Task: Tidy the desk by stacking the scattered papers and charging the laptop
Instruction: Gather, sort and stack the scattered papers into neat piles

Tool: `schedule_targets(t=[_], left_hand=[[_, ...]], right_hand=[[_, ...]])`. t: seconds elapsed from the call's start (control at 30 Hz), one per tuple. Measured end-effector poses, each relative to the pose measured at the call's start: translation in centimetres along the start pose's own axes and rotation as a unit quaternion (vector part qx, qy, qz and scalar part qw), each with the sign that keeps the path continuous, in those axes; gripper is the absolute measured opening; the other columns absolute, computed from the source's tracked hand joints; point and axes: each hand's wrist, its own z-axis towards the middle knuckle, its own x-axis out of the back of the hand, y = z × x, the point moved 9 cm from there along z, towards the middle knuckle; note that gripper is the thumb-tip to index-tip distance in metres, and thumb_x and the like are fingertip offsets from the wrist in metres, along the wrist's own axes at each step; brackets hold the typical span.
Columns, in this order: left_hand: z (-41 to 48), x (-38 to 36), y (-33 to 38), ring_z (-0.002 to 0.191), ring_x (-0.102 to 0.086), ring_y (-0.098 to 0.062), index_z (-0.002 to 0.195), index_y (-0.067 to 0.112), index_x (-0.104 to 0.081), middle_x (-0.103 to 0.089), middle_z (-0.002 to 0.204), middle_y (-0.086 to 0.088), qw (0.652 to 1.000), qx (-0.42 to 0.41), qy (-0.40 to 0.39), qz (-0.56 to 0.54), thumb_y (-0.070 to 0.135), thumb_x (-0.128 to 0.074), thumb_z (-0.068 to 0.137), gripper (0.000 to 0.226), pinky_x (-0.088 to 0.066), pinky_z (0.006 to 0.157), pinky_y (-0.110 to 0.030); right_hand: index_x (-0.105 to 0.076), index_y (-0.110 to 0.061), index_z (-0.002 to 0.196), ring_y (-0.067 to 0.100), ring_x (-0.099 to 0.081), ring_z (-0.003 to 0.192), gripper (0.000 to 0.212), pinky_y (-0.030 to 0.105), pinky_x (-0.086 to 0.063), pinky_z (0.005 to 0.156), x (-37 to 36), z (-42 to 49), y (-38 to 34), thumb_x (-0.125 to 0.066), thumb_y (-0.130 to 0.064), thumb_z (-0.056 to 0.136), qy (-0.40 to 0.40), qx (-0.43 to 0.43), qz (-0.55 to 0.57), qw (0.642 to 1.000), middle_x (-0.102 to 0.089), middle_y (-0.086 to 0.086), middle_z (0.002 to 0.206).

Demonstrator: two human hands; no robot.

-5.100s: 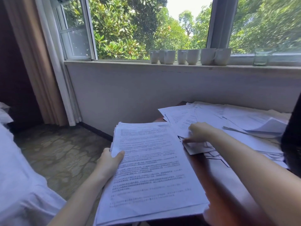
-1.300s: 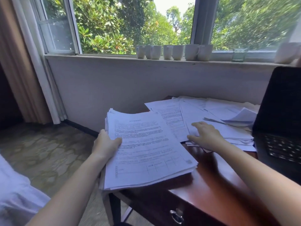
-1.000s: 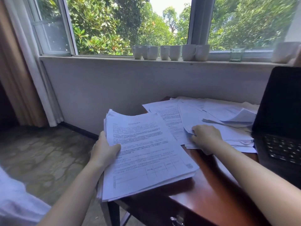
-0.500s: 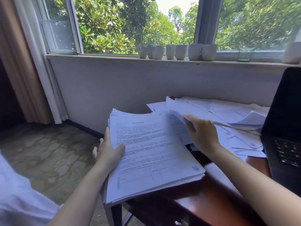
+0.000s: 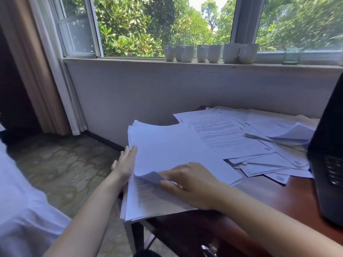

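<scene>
A thick stack of printed papers (image 5: 148,199) hangs over the desk's left front corner. My left hand (image 5: 124,164) rests flat against the stack's left edge, fingers straight. A blank-side-up sheet (image 5: 176,149) lies across the top of the stack. My right hand (image 5: 191,182) lies on this sheet near its curled front corner, fingers resting on it. More scattered papers (image 5: 259,145) are spread over the back of the desk. The open black laptop (image 5: 328,154) stands at the right edge, partly cut off.
The dark wooden desk (image 5: 274,197) stands against a grey wall under a window. Several white mugs (image 5: 213,53) and a glass (image 5: 291,56) line the sill. A curtain (image 5: 37,71) hangs at the left over patterned floor. A drawer handle (image 5: 207,250) shows below.
My right hand lifted a sheet from the scattered pile and carried it left onto the stack, blank side up. My left hand shifted from gripping the stack to lying flat against its edge.
</scene>
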Motion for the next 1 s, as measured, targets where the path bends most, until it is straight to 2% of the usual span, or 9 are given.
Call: schedule_targets(t=[0.1,0.27,0.43,0.5,0.6,0.77,0.83,0.9,1.0], left_hand=[[0.0,-0.1,-0.1,0.145,-0.018,-0.016,0.147,0.022,-0.029,-0.036,0.148,0.006,0.995,-0.005,-0.027,0.096,0.065,-0.035,0.062,0.095,-0.012,0.118,-0.041],[0.2,-0.2,-0.7,0.147,-0.007,-0.014,0.152,0.019,-0.009,-0.019,0.158,0.001,0.979,-0.010,-0.036,0.201,0.052,-0.032,0.065,0.097,0.000,0.117,-0.036],[0.4,-0.2,-0.8,0.144,-0.018,-0.013,0.145,0.021,-0.023,-0.032,0.151,0.006,0.980,-0.014,-0.018,0.200,0.049,-0.032,0.072,0.079,-0.003,0.115,-0.035],[0.4,0.0,-0.5,0.141,-0.023,-0.015,0.141,0.019,-0.028,-0.036,0.149,0.006,0.982,-0.007,-0.005,0.190,0.038,-0.035,0.091,0.054,-0.005,0.115,-0.034],[0.3,0.2,-0.3,0.136,-0.030,-0.019,0.136,0.018,-0.035,-0.042,0.144,0.003,0.987,0.008,-0.001,0.161,0.027,-0.032,0.098,0.039,-0.009,0.115,-0.035],[-1.4,0.0,0.9,0.113,-0.036,-0.017,0.128,0.026,-0.037,-0.050,0.123,0.007,0.992,0.002,-0.039,0.122,0.043,-0.035,0.065,0.065,-0.018,0.115,-0.042],[-1.8,0.1,1.2,0.112,-0.036,-0.018,0.124,0.029,-0.035,-0.048,0.117,0.011,0.993,-0.009,-0.030,0.117,0.042,-0.036,0.064,0.061,-0.018,0.114,-0.042],[-2.0,0.2,1.5,0.124,-0.035,-0.023,0.138,0.033,-0.027,-0.044,0.122,0.017,0.994,-0.025,-0.019,0.108,0.042,-0.042,0.073,0.067,-0.017,0.114,-0.040],[-2.1,0.2,1.6,0.137,-0.027,-0.025,0.148,0.047,-0.001,-0.037,0.133,0.019,0.995,-0.045,-0.003,0.086,0.041,-0.041,0.071,0.087,-0.015,0.114,-0.038]], right_hand=[[-0.057,-0.033,0.127,0.013,-0.058,0.111,0.059,0.034,-0.044,0.091,-0.4,-0.4,1.9,-0.020,-0.060,0.090,-0.051,-0.057,0.048,0.996,-0.065,-0.006,0.121],[-0.061,-0.026,0.121,0.014,-0.051,0.118,0.030,0.030,-0.042,0.093,3.2,-2.1,10.4,-0.048,-0.036,0.096,0.039,-0.231,-0.043,0.971,-0.058,-0.009,0.126],[-0.057,-0.021,0.124,0.011,-0.053,0.084,0.032,0.026,-0.042,0.076,3.7,-5.0,16.1,-0.052,-0.031,0.093,0.050,-0.380,0.036,0.923,-0.054,-0.005,0.096],[-0.058,-0.019,0.123,0.006,-0.050,0.070,0.033,0.018,-0.039,0.063,3.2,-5.2,16.3,-0.056,-0.025,0.091,0.063,-0.390,0.090,0.914,-0.056,-0.006,0.080],[-0.061,-0.018,0.122,-0.002,-0.048,0.066,0.035,0.014,-0.037,0.060,3.0,-5.4,15.6,-0.057,-0.017,0.087,0.107,-0.382,0.101,0.912,-0.055,-0.010,0.070],[-0.065,-0.020,0.115,0.000,-0.046,0.064,0.027,0.023,-0.033,0.069,3.3,-5.5,14.2,-0.054,-0.022,0.091,0.126,-0.357,0.032,0.925,-0.051,-0.013,0.062],[-0.064,-0.021,0.115,0.009,-0.049,0.075,0.027,0.026,-0.037,0.075,4.1,-5.9,14.7,-0.054,-0.018,0.089,0.139,-0.363,0.005,0.922,-0.056,-0.011,0.072],[-0.062,-0.023,0.118,0.014,-0.048,0.095,0.034,0.027,-0.034,0.086,4.9,-6.5,15.6,-0.055,-0.023,0.085,0.139,-0.361,-0.050,0.921,-0.059,-0.007,0.093],[-0.048,-0.035,0.133,0.016,-0.029,0.135,0.081,0.029,-0.018,0.105,4.1,-7.8,17.6,-0.040,-0.061,0.057,0.033,-0.381,-0.067,0.922,-0.045,-0.007,0.139]])
